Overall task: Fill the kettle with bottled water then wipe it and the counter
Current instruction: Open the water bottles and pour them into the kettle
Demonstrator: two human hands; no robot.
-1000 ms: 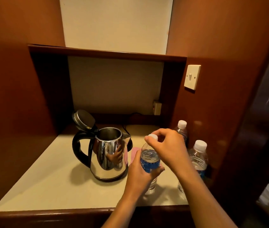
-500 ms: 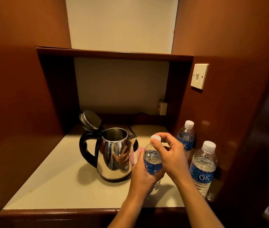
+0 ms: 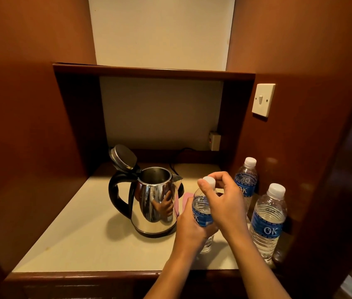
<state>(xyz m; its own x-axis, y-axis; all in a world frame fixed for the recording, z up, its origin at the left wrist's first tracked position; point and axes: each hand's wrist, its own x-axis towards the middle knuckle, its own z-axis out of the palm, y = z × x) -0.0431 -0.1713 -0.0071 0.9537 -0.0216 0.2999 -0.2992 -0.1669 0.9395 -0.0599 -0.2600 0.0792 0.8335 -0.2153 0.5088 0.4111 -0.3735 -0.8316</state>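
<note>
A person's left hand [image 3: 189,228] grips a water bottle [image 3: 202,212] round its blue label, standing it on a cream worktop [image 3: 80,234] set in a dark wood alcove, while the right hand [image 3: 224,203] pinches the white cap [image 3: 209,182], fingers [image 3: 218,176] curled round it. Just left of the bottle stands a steel kettle [image 3: 153,203] with a black handle, its lid [image 3: 123,157] tipped back and its mouth open; the hands show mirrored in its polished side. A pink cloth [image 3: 186,200] lies between kettle and bottle, mostly hidden. Two more capped bottles [image 3: 267,225] stand at the worktop's right edge against the wood panel, one behind the other. A wooden shelf [image 3: 153,72] spans the alcove above a pale back wall, a socket [image 3: 214,140] sits in the rear right corner with a dark cord trailing from it, and a light switch [image 3: 263,99] is mounted on the right panel.
</note>
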